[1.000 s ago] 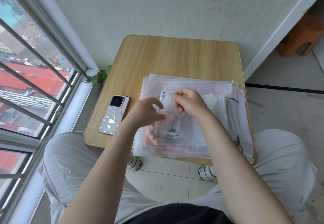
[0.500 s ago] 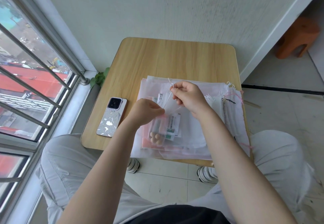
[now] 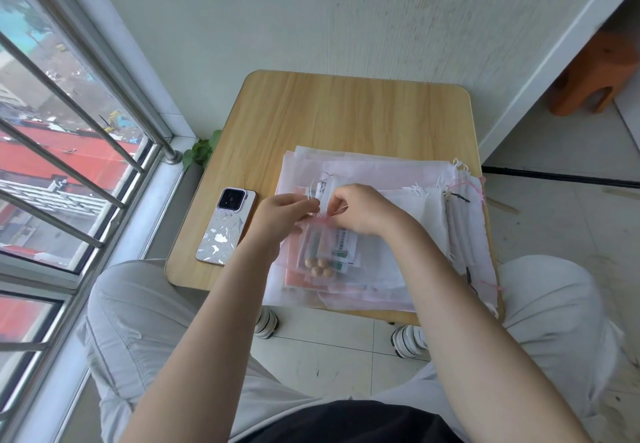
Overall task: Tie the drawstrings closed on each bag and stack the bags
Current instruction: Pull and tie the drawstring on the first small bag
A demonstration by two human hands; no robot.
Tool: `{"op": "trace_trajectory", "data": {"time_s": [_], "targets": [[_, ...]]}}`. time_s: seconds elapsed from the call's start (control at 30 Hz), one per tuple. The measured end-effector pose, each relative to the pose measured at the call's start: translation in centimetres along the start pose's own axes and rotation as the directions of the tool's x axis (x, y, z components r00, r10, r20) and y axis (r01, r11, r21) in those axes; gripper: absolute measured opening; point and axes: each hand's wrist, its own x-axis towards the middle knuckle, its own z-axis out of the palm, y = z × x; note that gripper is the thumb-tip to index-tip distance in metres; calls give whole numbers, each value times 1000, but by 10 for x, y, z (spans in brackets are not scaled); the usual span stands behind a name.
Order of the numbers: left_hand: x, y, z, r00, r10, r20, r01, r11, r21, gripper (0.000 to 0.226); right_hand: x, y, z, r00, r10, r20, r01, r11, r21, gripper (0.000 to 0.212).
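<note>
Pale grey trousers (image 3: 145, 331) nearest, knees spread at 7 and 5 o'clock; white shoes (image 3: 408, 338) on the tiled floor between; both forearms reaching up toward 12. Sheer pink drawstring bag (image 3: 320, 252) atop the stack of bags (image 3: 398, 234), holding round beige beads and a printed label; neck gathered between the hands. Left hand (image 3: 282, 214), fingers curled, pinching a drawstring (image 3: 313, 191) at the neck's 9 o'clock side; right hand (image 3: 363, 212) curled likewise, pinching cord at 3 o'clock. Stack on the wooden table (image 3: 346, 113), near half; phone (image 3: 227, 231) camera-side up at the stack's 9 o'clock, just beside. Further: green leaves (image 3: 201, 150) at 11, window bars (image 3: 69, 103) at 10, orange stool (image 3: 595, 75) at 2.
</note>
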Motion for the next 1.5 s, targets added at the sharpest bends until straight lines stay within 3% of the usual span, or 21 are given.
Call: {"op": "trace_trajectory", "data": {"time_s": [0.07, 0.13, 0.27, 0.43, 0.5, 0.67, 0.87, 1.07, 1.33, 1.5], "targets": [[0, -2, -2, 997, 36, 74, -27, 992, -120, 16, 1, 0, 2, 1000, 4, 7, -4, 1000, -11, 11], [-1, -2, -3, 986, 87, 141, -69, 989, -128, 15, 2, -1, 4, 1000, 7, 7, -7, 1000, -25, 11], [0, 1, -1, 981, 135, 143, -145, 988, 61, 16, 0, -4, 4, 999, 17, -40, -21, 997, -81, 28], [7, 5, 0, 992, 107, 66, -124, 920, 372, 17, 2, -1, -6, 999, 14, -29, -19, 985, -171, 22], [8, 9, 3, 988, 111, 106, -146, 891, 429, 18, 2, -2, -11, 999, 18, -29, -20, 997, -78, 34], [4, 18, 3, 972, 33, 235, -130, 903, 410, 26, 5, -10, -17, 996, 60, -59, -43, 967, 252, 38], [1, 15, 3, 954, 52, 295, -150, 936, 320, 25, 14, -13, -12, 994, 83, -74, -46, 914, 403, 22], [0, 15, 0, 952, 44, 302, -125, 959, 254, 28, 11, -14, -9, 998, 16, -68, 29, 788, 615, 18], [2, 13, -2, 957, 23, 290, -80, 979, 186, 31, -2, -12, -18, 995, 86, 46, -97, 912, 398, 30], [4, 14, -3, 961, -3, 276, -63, 971, 231, 30, -6, -4, -20, 993, 64, 97, -91, 949, 301, 41]]}}
